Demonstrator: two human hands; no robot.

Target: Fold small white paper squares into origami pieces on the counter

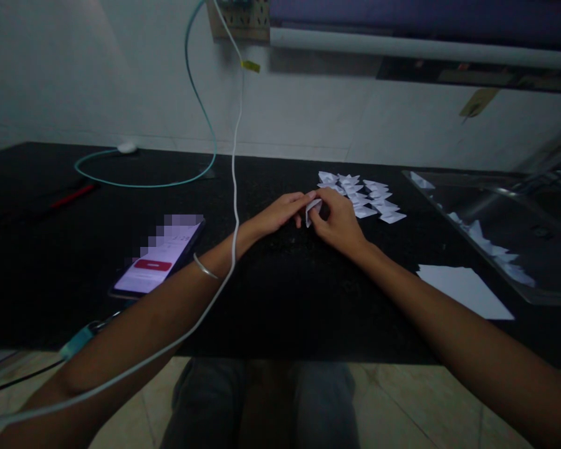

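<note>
Over the black countertop, my right hand [335, 215] pinches a small piece of folded white paper [313, 211] between thumb and fingers. My left hand [283, 212] meets it from the other side, with its fingertips closed at the paper's left edge. Part of the paper is hidden behind the fingers, so its full shape cannot be made out. Just beyond my right hand, several white paper boats [371, 198] stand in close rows. To the right, near my right forearm, lies a stack of flat white paper sheets [465, 292].
A phone [156, 259] with a lit screen lies left of my left forearm. A white cable [235, 181] hangs across that forearm. On the right is a metal sink [458, 218] with more folded paper pieces [495, 252] along its edge. A teal cable [144, 186] loops at the back left.
</note>
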